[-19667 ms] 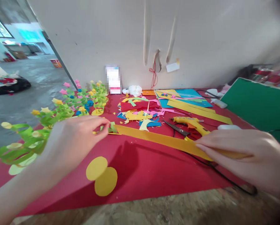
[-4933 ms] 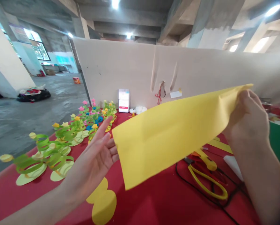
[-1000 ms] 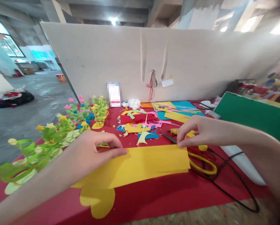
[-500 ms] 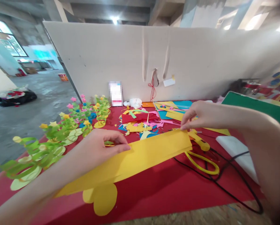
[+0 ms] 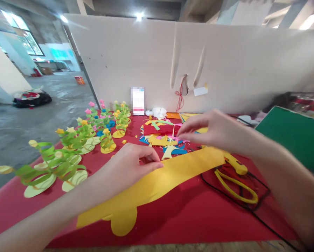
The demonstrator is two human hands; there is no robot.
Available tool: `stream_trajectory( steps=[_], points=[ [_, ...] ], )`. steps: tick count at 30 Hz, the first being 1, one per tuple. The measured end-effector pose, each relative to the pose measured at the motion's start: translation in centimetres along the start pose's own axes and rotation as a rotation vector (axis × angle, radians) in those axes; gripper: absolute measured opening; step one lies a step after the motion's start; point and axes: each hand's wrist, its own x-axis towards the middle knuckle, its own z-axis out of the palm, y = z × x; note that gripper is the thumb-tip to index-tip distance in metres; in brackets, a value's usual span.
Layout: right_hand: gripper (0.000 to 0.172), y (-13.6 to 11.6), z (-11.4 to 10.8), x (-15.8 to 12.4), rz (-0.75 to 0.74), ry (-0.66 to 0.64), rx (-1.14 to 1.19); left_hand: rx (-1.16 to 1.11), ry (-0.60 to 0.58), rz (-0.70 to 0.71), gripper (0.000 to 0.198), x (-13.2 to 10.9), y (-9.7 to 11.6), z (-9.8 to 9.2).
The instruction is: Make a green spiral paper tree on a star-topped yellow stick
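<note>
A long yellow paper strip (image 5: 157, 185) slants across the red-covered table (image 5: 188, 217). My left hand (image 5: 135, 162) pinches its upper edge near the middle between thumb and fingers. Above the strip's right part, my right hand (image 5: 206, 129) is off the paper, its thumb and fingers apart with nothing between them. A rounded yellow paper shape (image 5: 124, 220) lies partly under the strip. By the strip's right end are a yellow glue gun (image 5: 237, 164) and a yellow loop-shaped handle (image 5: 237, 187).
Green spiral paper plants (image 5: 46, 171) stand along the left side. Coloured paper scraps (image 5: 162, 133) lie behind the strip. A green board (image 5: 298, 136) is at the right, black cable (image 5: 267, 224) crosses the front right, and a pale panel (image 5: 135, 56) rises behind.
My right hand has let go of the strip's right end and moved left and up. My left hand still holds the strip. The view has shifted slightly.
</note>
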Motion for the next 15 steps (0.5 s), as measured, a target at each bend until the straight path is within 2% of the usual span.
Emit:
stream_trajectory(
  steps=[3,5,15],
  points=[
    [0.015,-2.6,3.7,-0.2,-0.12,-0.048,0.065,0.029,0.01,-0.012,0.02,-0.1,0.2,0.2],
    [0.017,-3.0,4.9,-0.4,-0.133,-0.058,0.095,0.031,0.014,-0.019,0.022,-0.3,0.4,0.2],
    [0.016,-2.5,4.8,-0.8,-0.091,-0.069,-0.027,0.057,-0.01,-0.002,0.024,-0.7,0.6,0.1]
  ],
)
